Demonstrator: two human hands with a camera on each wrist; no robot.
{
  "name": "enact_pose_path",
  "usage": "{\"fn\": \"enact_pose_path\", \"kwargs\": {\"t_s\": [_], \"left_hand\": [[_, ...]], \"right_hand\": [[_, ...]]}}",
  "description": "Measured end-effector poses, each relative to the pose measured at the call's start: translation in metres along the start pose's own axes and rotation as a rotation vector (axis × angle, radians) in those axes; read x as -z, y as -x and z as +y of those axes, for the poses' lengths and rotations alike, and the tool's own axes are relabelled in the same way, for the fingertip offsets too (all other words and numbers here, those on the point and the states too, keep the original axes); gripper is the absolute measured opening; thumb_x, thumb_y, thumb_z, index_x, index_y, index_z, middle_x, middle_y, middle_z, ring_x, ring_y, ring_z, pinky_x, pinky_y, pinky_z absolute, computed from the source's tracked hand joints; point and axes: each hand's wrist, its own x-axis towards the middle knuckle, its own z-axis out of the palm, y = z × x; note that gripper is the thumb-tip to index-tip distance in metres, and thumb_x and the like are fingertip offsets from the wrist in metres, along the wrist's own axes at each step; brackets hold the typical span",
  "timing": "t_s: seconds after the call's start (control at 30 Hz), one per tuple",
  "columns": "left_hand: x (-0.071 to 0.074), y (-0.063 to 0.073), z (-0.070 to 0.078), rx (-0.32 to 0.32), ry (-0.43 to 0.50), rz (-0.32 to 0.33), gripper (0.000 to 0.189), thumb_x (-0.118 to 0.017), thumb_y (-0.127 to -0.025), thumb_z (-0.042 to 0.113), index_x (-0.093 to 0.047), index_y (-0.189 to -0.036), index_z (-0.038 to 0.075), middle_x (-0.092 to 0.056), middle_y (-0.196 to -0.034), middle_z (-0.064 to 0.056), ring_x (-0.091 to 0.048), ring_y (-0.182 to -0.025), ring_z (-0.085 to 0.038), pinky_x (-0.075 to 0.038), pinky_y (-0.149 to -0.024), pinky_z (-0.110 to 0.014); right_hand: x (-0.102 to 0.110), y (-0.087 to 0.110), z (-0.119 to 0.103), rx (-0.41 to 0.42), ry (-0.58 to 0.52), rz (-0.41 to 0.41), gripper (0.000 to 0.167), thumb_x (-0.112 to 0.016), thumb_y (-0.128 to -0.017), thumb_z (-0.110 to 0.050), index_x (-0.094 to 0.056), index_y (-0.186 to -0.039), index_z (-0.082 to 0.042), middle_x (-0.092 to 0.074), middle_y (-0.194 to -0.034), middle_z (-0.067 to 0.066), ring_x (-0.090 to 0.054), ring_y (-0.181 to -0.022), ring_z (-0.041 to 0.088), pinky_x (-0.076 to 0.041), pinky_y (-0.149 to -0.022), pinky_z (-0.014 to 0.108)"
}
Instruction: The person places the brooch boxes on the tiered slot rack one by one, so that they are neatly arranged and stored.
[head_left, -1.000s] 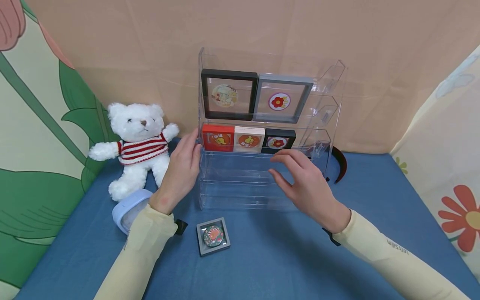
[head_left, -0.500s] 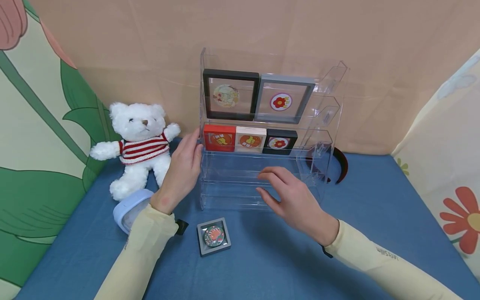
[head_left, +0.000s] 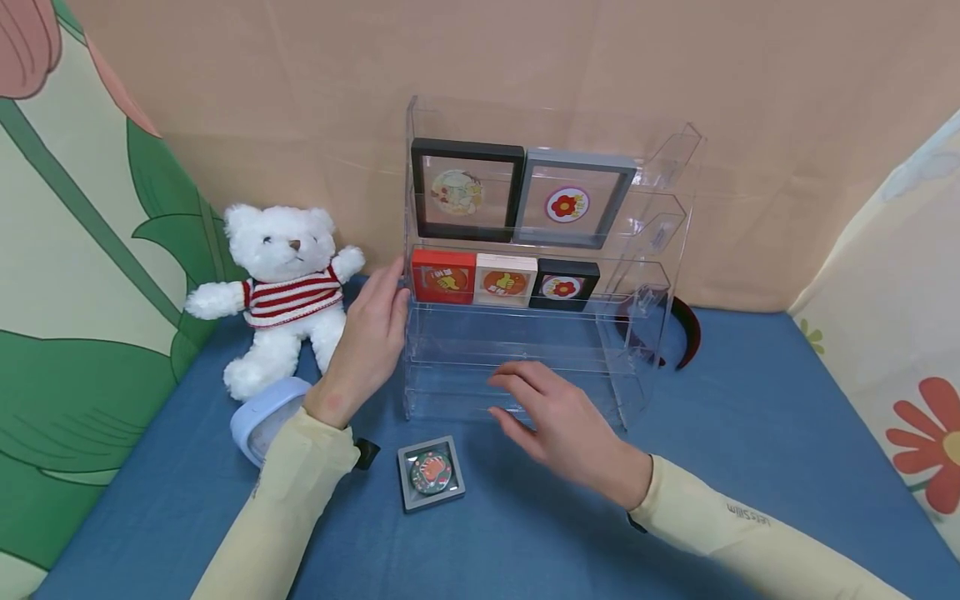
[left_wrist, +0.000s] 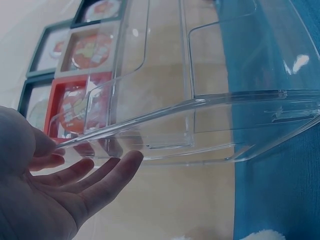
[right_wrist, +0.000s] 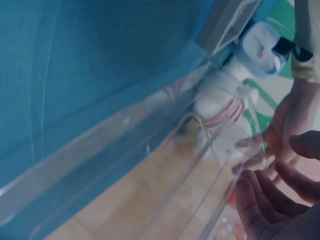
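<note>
My left hand (head_left: 367,333) rests against the left side of a clear tiered display rack (head_left: 510,362). In the left wrist view its fingers (left_wrist: 107,187) lie fairly straight along the outside of the side panel, with the thumb near the edge. My right hand (head_left: 562,425) hovers in front of the rack's lower tiers, fingers loosely bent and holding nothing. On the table, below and left of it, lies a small grey display frame (head_left: 408,492) with a round badge inside. A red frame (head_left: 444,276), a white frame (head_left: 506,280) and a small black frame (head_left: 565,285) stand in a middle tier.
Higher up stand a large black frame (head_left: 468,150) and a large grey frame (head_left: 577,158). A white teddy bear (head_left: 281,250) in a striped shirt sits at left, behind a light blue rounded object (head_left: 251,417). A dark red curved band (head_left: 686,333) lies behind the rack's right side.
My right hand has come down and leftward, from beside the small black frame to before the lower tiers. The left hand has stayed at the rack's side.
</note>
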Motion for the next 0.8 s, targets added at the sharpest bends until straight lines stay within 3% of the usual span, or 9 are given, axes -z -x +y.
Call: {"fn": "enact_pose_path", "kwargs": {"t_s": [0.4,0.6,0.8], "left_hand": [[0.0,0.0,-0.001,0.015,0.005,-0.014,0.053,-0.051,-0.106,0.007,-0.034,-0.156,0.001,-0.049,-0.143,-0.019,-0.05,-0.129,-0.033,-0.045,-0.105,-0.054],[0.0,0.0,-0.001,0.015,0.004,-0.012,0.053,-0.051,-0.106,0.007,-0.034,-0.156,0.002,-0.049,-0.143,-0.02,-0.05,-0.129,-0.034,-0.045,-0.105,-0.054],[0.0,0.0,-0.001,0.007,0.007,-0.008,0.053,-0.051,-0.105,0.007,-0.034,-0.155,0.001,-0.049,-0.142,-0.02,-0.05,-0.129,-0.033,-0.045,-0.105,-0.054]], "right_hand": [[-0.024,0.005,-0.009,0.067,-0.049,-0.166,0.052,-0.075,-0.094,-0.034,-0.06,-0.137,-0.009,-0.055,-0.14,0.007,-0.057,-0.123,0.018,-0.053,-0.097,0.037],[-0.031,0.006,-0.011,0.103,-0.061,-0.284,0.063,-0.067,-0.096,-0.049,-0.053,-0.145,-0.013,-0.05,-0.147,0.007,-0.05,-0.132,0.021,-0.047,-0.105,0.043],[-0.04,0.007,-0.011,0.111,-0.068,-0.359,0.073,-0.061,-0.095,-0.059,-0.048,-0.149,-0.011,-0.047,-0.15,0.009,-0.048,-0.134,0.022,-0.047,-0.105,0.043]]}}
